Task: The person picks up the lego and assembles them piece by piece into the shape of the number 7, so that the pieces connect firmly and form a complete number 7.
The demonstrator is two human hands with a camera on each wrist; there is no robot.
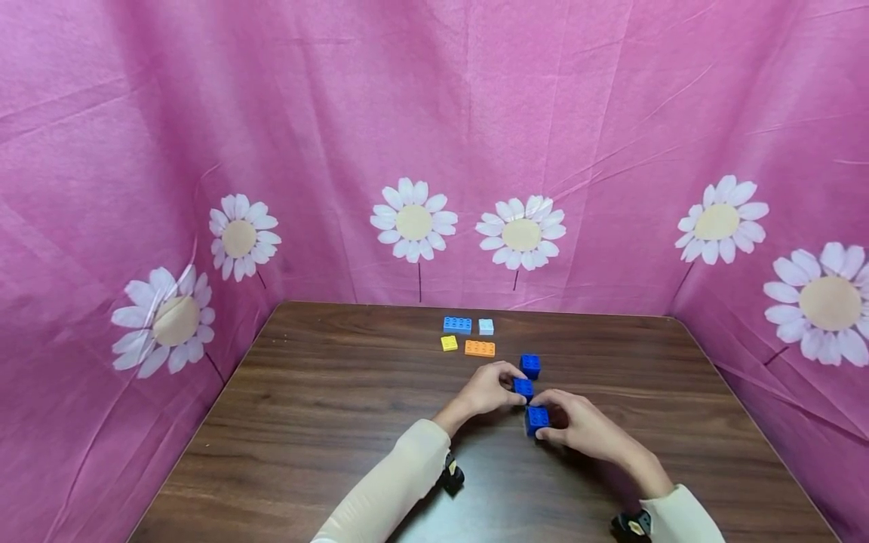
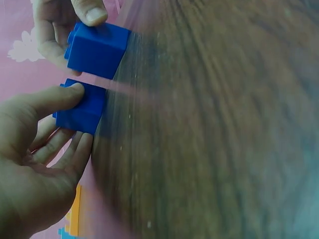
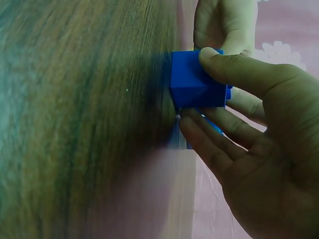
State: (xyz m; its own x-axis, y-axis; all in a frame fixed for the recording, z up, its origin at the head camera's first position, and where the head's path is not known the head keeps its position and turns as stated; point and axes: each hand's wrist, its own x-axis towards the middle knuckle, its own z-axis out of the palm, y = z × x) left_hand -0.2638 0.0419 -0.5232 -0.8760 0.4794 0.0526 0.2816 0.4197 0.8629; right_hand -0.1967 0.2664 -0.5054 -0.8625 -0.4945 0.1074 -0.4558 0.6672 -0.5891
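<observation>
Three dark blue toy bricks stand in a loose row on the wooden table. My left hand (image 1: 486, 391) pinches the middle blue brick (image 1: 523, 389) between thumb and fingers. Nearer to me, my right hand (image 1: 577, 424) grips the front blue brick (image 1: 537, 421), its thumb on one side and fingers on the other. In the left wrist view a narrow gap parts the left hand's brick (image 2: 82, 107) from the right hand's brick (image 2: 98, 50). Just beyond the left fingertips sits the far blue brick (image 1: 530, 366), untouched.
Behind the hands lie a light blue long brick (image 1: 457, 325), a pale blue small brick (image 1: 486, 326), a yellow small brick (image 1: 449, 343) and an orange long brick (image 1: 480, 348). A pink curtain (image 1: 326, 151) with printed daisies surrounds the table (image 1: 305, 422) at its back and sides.
</observation>
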